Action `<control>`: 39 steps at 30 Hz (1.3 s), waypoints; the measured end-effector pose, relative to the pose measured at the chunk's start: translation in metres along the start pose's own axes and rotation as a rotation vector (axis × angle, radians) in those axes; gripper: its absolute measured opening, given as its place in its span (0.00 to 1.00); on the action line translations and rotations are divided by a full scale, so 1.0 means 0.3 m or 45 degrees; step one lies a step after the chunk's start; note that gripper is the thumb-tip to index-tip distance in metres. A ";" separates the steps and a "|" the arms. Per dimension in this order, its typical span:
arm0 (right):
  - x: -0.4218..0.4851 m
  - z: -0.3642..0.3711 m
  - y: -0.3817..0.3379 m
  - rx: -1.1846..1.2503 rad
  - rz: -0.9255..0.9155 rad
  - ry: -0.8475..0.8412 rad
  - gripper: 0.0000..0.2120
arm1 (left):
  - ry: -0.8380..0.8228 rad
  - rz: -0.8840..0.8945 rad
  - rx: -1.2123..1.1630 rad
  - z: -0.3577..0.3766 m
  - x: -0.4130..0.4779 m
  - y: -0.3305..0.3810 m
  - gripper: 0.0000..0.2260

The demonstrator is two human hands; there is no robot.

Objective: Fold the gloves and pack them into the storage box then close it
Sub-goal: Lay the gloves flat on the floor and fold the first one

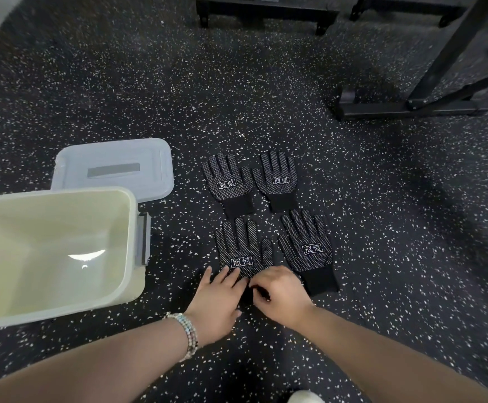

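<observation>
Several black dotted gloves lie flat on the speckled floor in two rows. The near left glove (242, 248) has its cuff under both my hands. My left hand (218, 301) rests flat on the cuff's left side, fingers spread. My right hand (280, 289) has its fingers curled, pinching the cuff's right edge. The near right glove (308, 245) lies beside it, and two more gloves (226, 181) (279, 177) lie farther back. The pale storage box (129, 242) stands open and empty at the left. Its translucent lid (115, 167) lies on the floor behind it.
Black metal equipment frames (408, 107) stand on the floor at the far right, and another frame (266, 10) stands at the back. A white shoe tip (305, 397) shows at the bottom edge. I wear a bead bracelet (189, 333) on my left wrist.
</observation>
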State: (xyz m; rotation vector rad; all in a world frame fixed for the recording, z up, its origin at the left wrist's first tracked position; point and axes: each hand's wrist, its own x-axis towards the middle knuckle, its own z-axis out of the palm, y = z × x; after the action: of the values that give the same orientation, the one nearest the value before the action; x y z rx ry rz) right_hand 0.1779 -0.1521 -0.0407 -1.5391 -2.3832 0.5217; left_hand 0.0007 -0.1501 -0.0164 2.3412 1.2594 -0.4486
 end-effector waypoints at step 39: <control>0.192 -0.151 0.039 0.718 0.781 0.136 0.02 | 0.532 -0.360 -1.103 -0.198 0.198 -0.079 0.02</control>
State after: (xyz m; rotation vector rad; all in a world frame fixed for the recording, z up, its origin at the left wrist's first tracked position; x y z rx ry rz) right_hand 0.1823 -0.0879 -0.0038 -1.9084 -1.4559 1.0846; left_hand 0.0167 -0.0659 0.0003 1.5498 1.5607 0.4651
